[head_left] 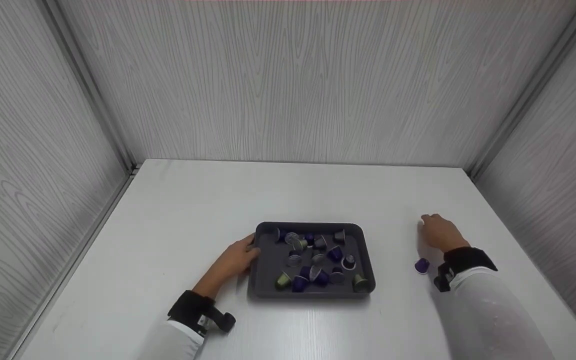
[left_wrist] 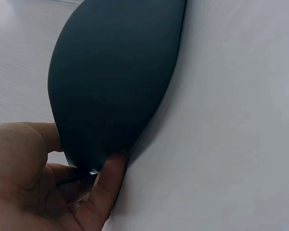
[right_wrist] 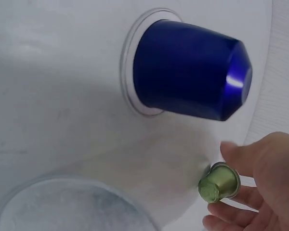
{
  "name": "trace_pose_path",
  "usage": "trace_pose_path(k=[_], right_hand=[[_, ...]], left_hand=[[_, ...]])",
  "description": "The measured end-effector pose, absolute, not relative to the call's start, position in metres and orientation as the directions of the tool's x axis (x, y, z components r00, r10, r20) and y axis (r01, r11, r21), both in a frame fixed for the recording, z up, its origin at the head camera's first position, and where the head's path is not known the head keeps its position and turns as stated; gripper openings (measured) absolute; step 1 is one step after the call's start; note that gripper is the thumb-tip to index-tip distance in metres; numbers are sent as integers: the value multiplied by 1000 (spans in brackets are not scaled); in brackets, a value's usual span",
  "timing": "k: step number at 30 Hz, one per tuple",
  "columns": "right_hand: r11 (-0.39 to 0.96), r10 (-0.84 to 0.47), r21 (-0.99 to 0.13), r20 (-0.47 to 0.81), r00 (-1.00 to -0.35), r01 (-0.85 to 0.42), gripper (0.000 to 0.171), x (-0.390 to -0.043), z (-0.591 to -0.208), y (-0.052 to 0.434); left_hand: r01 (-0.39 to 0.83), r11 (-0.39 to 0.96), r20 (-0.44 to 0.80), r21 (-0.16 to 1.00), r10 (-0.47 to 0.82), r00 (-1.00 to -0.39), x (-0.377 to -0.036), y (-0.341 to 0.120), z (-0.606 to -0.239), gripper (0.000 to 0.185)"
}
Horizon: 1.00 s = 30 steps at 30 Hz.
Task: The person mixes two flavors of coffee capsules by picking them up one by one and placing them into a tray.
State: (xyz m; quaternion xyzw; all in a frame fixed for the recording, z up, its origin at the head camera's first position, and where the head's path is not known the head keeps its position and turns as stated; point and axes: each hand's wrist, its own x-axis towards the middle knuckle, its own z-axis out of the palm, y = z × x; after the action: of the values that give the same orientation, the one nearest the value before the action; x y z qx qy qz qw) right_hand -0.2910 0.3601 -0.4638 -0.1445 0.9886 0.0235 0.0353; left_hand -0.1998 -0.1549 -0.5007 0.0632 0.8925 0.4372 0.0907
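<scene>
On the white surface, enclosed by grey wood-grain walls, sits a dark grey tray still loaded with a jumble of coffee capsules, mostly purple, a few green, some silver-lidded.

Left hand: against the tray's left edge. The left wrist view shows the thumb and fingers curled about the tray's rim and underside, so it grips the tray.

Right hand: well to the right of the tray, down at the surface. The right wrist view shows a green capsule pinched in the fingertips, lid end toward the surface; whether the capsule touches down yet cannot be told.

One purple capsule lies out on the surface, near the right wrist, apart from the tray. In the right wrist view it is on its side, close to the camera.

Progress, as judged: early. The work looks like moving capsules from tray to the right side of the surface. One purple capsule is out, one green capsule is in hand. The bulk of the load, well over a dozen, remains in the tray. No clear grouping by colour can be read yet from two pieces.
</scene>
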Motion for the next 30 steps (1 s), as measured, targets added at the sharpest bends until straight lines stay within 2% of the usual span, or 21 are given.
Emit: trace_pose_path(k=[2, 7, 14, 23, 30], right_hand=[[975, -220, -32, -94, -971, -218, 35, -292, -463, 360], [979, -197, -79, -92, -976, -190, 27, -294, -463, 359], [973, -151, -186, -50, -987, -140, 32, -291, -461, 348], [953, -275, -106, 78, -958, -282, 14, -294, -453, 326], [939, -287, -160, 127, -950, -305, 18, -291, -446, 304]], left_hand=[[22, 615, -119, 788, 187, -975, -200, -155, -501, 57], [39, 639, -105, 768, 186, -977, -201, -155, -503, 57], [50, 630, -91, 775, 190, -978, -201, -156, -504, 57], [56, 626, -83, 777, 191, -978, -201, -156, -501, 56], [28, 586, -117, 810, 208, -971, -198, -155, -500, 55]])
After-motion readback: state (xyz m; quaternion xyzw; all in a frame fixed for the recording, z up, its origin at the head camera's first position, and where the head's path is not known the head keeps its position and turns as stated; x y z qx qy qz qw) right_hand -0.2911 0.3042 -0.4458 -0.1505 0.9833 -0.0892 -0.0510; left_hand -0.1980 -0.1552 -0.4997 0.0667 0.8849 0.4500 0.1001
